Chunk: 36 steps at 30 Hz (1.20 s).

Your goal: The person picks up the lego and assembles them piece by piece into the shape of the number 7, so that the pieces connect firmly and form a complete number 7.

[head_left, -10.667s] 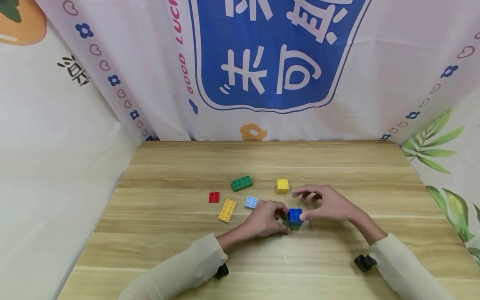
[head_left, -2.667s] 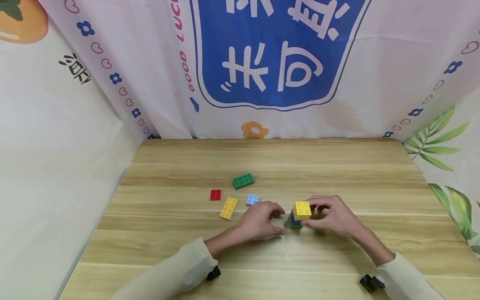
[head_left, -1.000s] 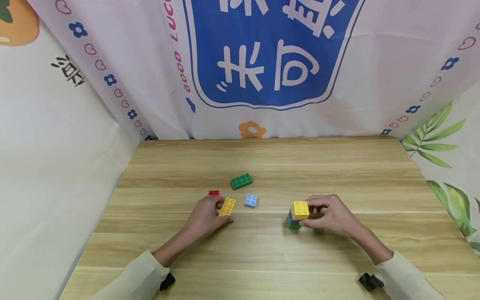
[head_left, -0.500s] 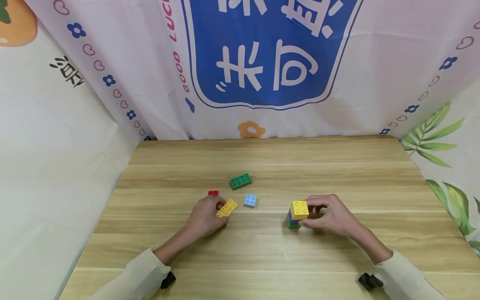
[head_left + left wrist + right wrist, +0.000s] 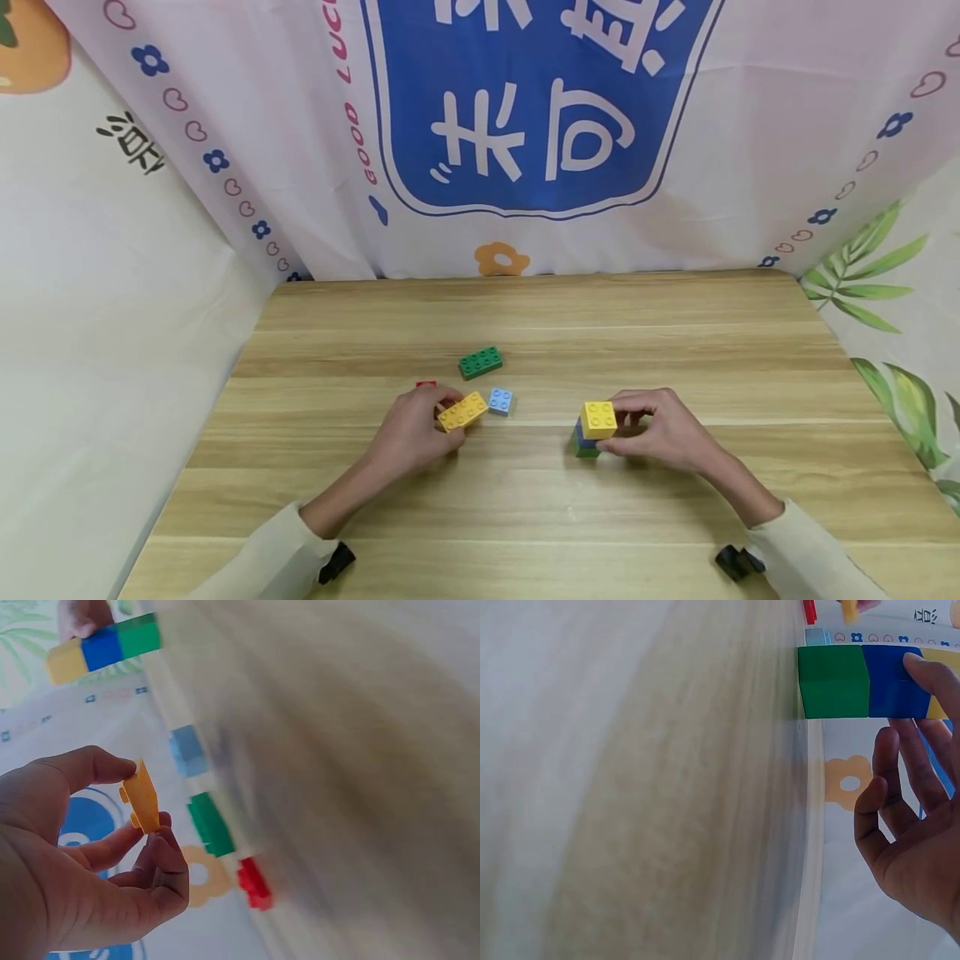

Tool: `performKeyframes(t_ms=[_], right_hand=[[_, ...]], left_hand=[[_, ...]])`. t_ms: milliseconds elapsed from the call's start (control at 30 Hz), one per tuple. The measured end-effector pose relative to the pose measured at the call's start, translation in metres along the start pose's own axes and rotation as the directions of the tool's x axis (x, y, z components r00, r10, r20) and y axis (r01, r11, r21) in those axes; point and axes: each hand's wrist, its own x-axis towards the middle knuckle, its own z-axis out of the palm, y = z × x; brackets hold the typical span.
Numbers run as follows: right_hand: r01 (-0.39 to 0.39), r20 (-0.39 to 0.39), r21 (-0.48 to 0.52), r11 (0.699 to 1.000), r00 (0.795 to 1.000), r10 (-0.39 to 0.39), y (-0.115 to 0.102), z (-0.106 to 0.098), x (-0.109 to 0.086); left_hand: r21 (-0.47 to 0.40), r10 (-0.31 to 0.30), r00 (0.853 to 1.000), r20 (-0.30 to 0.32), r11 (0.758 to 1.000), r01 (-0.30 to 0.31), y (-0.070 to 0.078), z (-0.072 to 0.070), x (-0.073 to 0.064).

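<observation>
From the head view, my left hand (image 5: 409,429) is left of centre, pinching the long yellow brick (image 5: 462,412) between thumb and fingers, studs up, just beside the light blue brick (image 5: 501,402). The red brick (image 5: 426,384) is mostly hidden behind that hand, and the long green brick (image 5: 481,362) lies farther up the frame. Right of centre, my right hand (image 5: 663,427) grips a small stack (image 5: 599,420) from its right side; it seems to stand upright on the surface (image 5: 562,517). I judge the step in hand to be picking up the long brick while steadying the stack.

From my left wrist, the long brick is left of the middle, its edges between my thumb and fingertips, and it looks clear of the surface. At the upper left I can read the stack's order: green block (image 5: 139,635) at the base, blue block (image 5: 102,649) in the middle, yellow block (image 5: 67,661) on top.

From my right wrist, at the upper right, my thumb presses the blue block with fingertips opposite, while the other fingers bend loosely below. As I see it, the next move calls for keeping this hold firm, and bringing the long brick across level, its underside lined up with the yellow block's studs.
</observation>
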Motion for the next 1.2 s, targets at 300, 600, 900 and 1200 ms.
performKeyframes(t_ms=[300, 600, 900, 1200], right_hand=[[-0.016, 0.011, 0.009, 1.0, 1.0, 0.016, -0.001, -0.001, 0.0], [-0.006, 0.015, 0.02, 1.0, 1.0, 0.006, 0.0, 0.0, -0.001], [-0.007, 0.017, 0.03, 1.0, 1.0, 0.006, 0.002, 0.0, 0.0], [-0.007, 0.022, 0.012, 1.0, 1.0, 0.007, 0.004, -0.001, 0.0]], left_hand=[[-0.054, 0.169, 0.985, -0.018, 0.984, -0.17, 0.038, -0.009, -0.003], [-0.13, 0.314, 0.949, 0.017, 0.942, -0.309, 0.069, -0.005, 0.003], [-0.164, 0.395, 0.917, 0.061, 0.91, -0.381, 0.09, 0.006, 0.009], [-0.174, 0.452, 0.888, 0.083, 0.884, -0.433, 0.099, 0.013, 0.016]])
